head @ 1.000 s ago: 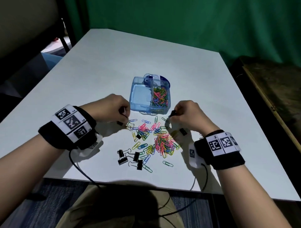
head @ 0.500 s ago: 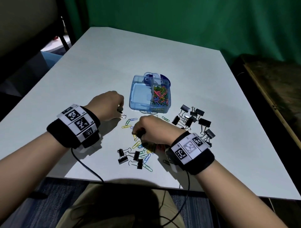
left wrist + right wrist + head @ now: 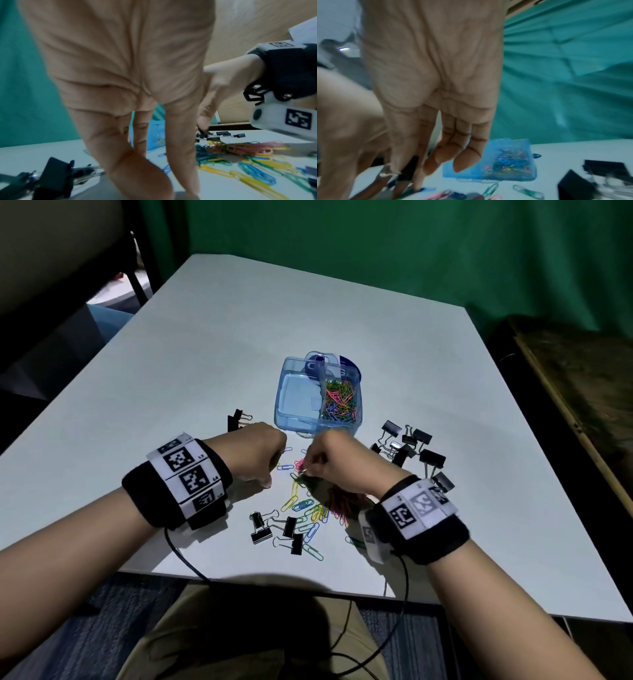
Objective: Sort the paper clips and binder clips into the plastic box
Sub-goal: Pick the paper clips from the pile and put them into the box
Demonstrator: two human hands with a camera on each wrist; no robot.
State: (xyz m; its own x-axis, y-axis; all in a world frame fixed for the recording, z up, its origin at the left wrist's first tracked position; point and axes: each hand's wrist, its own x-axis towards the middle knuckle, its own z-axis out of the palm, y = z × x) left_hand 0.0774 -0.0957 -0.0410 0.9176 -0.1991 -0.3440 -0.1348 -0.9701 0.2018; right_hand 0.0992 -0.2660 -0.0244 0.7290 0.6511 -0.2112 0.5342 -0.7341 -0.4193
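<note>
A blue plastic box stands mid-table; its right compartment holds coloured paper clips and its left one looks bare. My right hand hovers over the loose paper clip pile just in front of the box. In the right wrist view, thumb and forefinger of that hand pinch a black binder clip. My left hand sits beside it, fingers pointing down to the table; their tips are cut off. More binder clips lie to the box's right.
One binder clip lies left of the box, behind my left hand. Three more sit near the front edge of the white table. A dark wooden bench stands off to the right. Wrist cables trail over the front edge.
My right hand swung from the right-hand binder clips to the paper clip pile and took a binder clip. The left hand shifted right and nearer, uncovering a binder clip left of the box.
</note>
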